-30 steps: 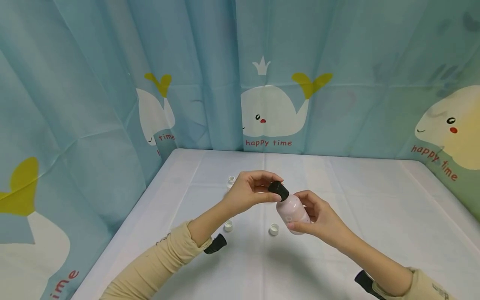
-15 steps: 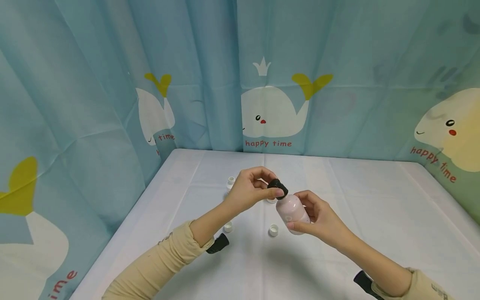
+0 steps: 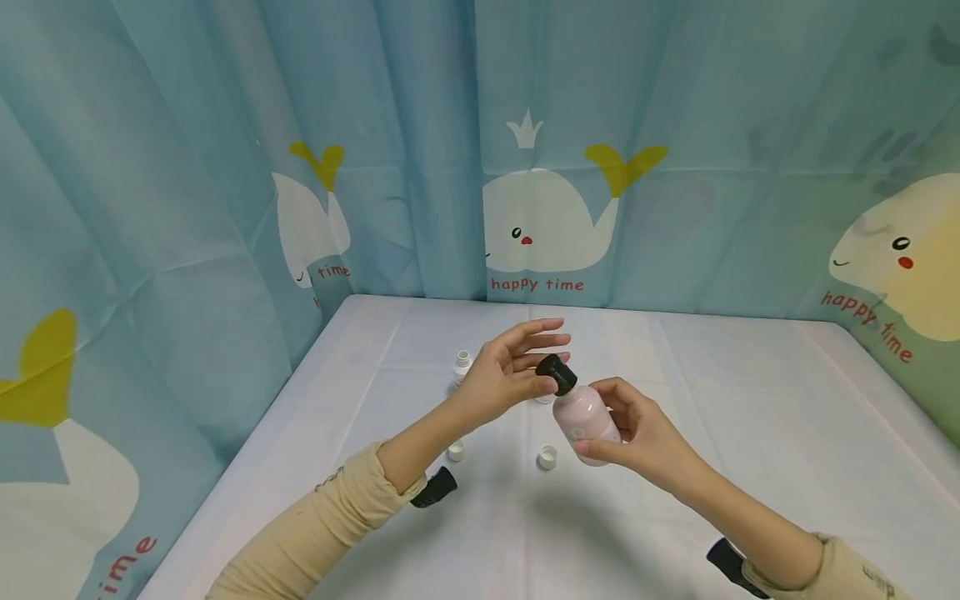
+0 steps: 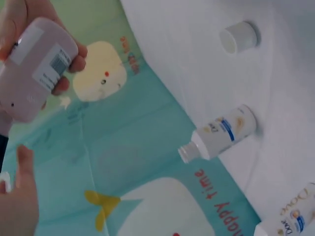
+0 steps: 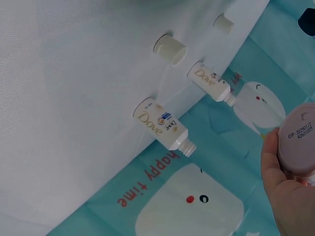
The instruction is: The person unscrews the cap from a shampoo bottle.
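My right hand (image 3: 637, 435) grips a pale pink bottle (image 3: 582, 417) above the table, tilted with its top toward the upper left. A black cap (image 3: 557, 373) sits at the bottle's neck. Beside the cap is my left hand (image 3: 491, 379), its thumb touching the cap's near side and its other fingers extended and spread past it. In the left wrist view a barcode label shows on the pink bottle (image 4: 37, 69). The right wrist view shows the printed base of the same bottle (image 5: 299, 140), with fingers curled round its side.
Two uncapped white Dove bottles (image 5: 162, 123) stand on the white table (image 3: 750, 417), one partly behind the left hand. Two small white caps (image 3: 547, 457) lie nearer me. A blue curtain (image 3: 420, 167) with whale prints hangs behind the table.
The left fingers have unbent from the black cap and spread upward, while the thumb stays at it. The right hand and the pink bottle have hardly moved.
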Action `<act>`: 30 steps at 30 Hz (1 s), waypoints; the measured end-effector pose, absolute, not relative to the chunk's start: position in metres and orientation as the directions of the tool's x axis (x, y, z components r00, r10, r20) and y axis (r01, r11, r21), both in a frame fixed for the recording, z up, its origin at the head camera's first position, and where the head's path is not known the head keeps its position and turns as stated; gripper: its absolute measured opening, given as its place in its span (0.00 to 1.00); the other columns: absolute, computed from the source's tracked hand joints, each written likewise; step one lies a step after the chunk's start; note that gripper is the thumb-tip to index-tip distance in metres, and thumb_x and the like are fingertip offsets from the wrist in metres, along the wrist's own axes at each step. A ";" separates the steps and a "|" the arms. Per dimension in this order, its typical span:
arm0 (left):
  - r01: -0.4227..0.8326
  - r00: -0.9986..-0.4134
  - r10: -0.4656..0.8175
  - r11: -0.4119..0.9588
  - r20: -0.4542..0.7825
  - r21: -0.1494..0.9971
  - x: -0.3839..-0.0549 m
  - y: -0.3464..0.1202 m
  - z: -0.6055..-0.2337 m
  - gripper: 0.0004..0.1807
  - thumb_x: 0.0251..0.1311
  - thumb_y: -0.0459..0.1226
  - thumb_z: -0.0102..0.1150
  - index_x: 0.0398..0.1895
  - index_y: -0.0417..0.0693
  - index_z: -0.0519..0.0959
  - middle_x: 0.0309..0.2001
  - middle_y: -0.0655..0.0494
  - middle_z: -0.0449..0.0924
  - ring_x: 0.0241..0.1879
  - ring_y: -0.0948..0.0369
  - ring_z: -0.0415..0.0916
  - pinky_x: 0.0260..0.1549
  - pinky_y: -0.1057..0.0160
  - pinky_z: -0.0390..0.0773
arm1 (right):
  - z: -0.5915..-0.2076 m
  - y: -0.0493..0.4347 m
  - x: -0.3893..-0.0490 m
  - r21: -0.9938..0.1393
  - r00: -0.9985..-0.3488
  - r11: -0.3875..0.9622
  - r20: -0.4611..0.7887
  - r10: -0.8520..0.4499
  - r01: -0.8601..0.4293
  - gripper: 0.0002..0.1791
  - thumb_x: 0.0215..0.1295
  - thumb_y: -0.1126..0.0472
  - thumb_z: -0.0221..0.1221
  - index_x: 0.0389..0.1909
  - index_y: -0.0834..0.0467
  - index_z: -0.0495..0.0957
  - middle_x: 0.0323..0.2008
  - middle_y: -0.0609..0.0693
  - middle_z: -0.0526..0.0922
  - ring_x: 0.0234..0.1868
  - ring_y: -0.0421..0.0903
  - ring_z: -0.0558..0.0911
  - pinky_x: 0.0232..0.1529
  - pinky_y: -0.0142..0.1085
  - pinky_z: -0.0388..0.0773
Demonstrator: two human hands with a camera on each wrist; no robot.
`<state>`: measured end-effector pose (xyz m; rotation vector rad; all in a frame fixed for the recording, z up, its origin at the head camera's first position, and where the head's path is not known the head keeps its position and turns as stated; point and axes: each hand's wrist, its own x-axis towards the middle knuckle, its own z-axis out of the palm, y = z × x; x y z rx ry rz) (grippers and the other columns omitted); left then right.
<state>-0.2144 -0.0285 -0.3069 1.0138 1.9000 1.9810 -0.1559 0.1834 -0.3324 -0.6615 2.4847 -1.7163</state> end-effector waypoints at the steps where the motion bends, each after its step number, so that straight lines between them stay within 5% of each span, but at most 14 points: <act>1: 0.321 -0.717 0.606 -0.152 0.344 0.935 -0.215 -0.029 -0.307 0.46 0.45 0.50 0.68 0.66 0.40 0.63 0.64 0.37 0.66 0.62 0.47 0.70 0.56 0.60 0.76 | -0.333 0.184 -0.156 -0.902 -0.908 0.294 0.199 -0.370 -0.317 0.27 0.55 0.67 0.65 0.53 0.68 0.65 0.46 0.61 0.76 0.39 0.37 0.80 0.37 0.33 0.81; 4: 0.406 -0.654 0.643 -0.149 0.400 0.902 -0.216 -0.032 -0.306 0.34 0.54 0.34 0.66 0.64 0.34 0.65 0.64 0.35 0.66 0.62 0.44 0.68 0.57 0.61 0.75 | -0.333 0.184 -0.155 -0.900 -0.909 0.297 0.204 -0.362 -0.320 0.26 0.54 0.67 0.65 0.52 0.68 0.66 0.46 0.58 0.76 0.39 0.36 0.80 0.37 0.33 0.81; 7: 0.483 -0.608 0.660 -0.133 0.441 0.865 -0.217 -0.033 -0.305 0.28 0.52 0.20 0.60 0.59 0.29 0.68 0.61 0.33 0.68 0.60 0.43 0.69 0.57 0.60 0.75 | -0.332 0.185 -0.154 -0.900 -0.909 0.291 0.210 -0.361 -0.324 0.26 0.55 0.68 0.65 0.52 0.67 0.66 0.45 0.54 0.76 0.39 0.37 0.80 0.37 0.33 0.81; 14: 0.545 -0.625 0.641 -0.051 0.446 0.837 -0.215 -0.032 -0.303 0.21 0.52 0.23 0.62 0.52 0.31 0.75 0.53 0.37 0.77 0.48 0.58 0.77 0.49 0.62 0.80 | -0.328 0.183 -0.156 -0.916 -0.901 0.257 0.192 -0.390 -0.306 0.26 0.56 0.66 0.65 0.53 0.67 0.65 0.45 0.56 0.76 0.40 0.38 0.80 0.37 0.35 0.82; 30: 0.462 -0.737 0.563 0.017 0.374 0.887 -0.214 -0.030 -0.292 0.21 0.47 0.23 0.67 0.47 0.33 0.75 0.46 0.37 0.77 0.39 0.64 0.77 0.43 0.61 0.83 | -0.326 0.183 -0.158 -0.923 -0.907 0.261 0.171 -0.384 -0.284 0.28 0.56 0.66 0.65 0.54 0.67 0.64 0.47 0.63 0.75 0.40 0.39 0.79 0.37 0.35 0.82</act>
